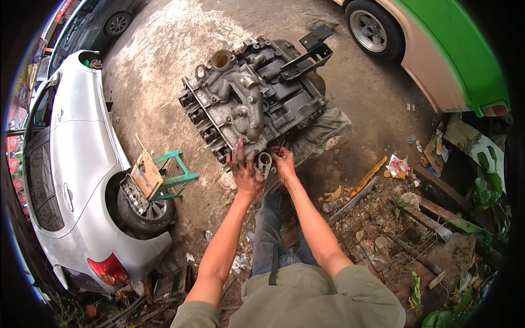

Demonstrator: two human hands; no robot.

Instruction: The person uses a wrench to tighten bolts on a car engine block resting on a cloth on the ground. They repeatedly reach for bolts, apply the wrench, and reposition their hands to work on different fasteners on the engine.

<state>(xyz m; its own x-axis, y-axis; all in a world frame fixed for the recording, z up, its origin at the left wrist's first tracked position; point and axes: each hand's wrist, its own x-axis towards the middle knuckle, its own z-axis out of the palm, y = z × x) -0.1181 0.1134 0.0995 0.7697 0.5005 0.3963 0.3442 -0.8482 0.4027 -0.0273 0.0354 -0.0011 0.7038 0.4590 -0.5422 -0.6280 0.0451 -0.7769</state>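
The engine [252, 112] sits before you on stained ground [153, 71], a crumpled sheet [337, 123] showing beside it. At its near edge, your left hand [245, 170] spreads its fingers [239, 153]; whether your right hand [284, 165], fingers curled, pinches anything, I cannot tell. A silver car [76, 131] flanks your left, rubble [377, 243] your right.

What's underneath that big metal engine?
A crumpled greyish sheet shows past the lower right of the engine and seems to run beneath it. The engine's own bulk covers the rest, so what it rests on cannot be seen.
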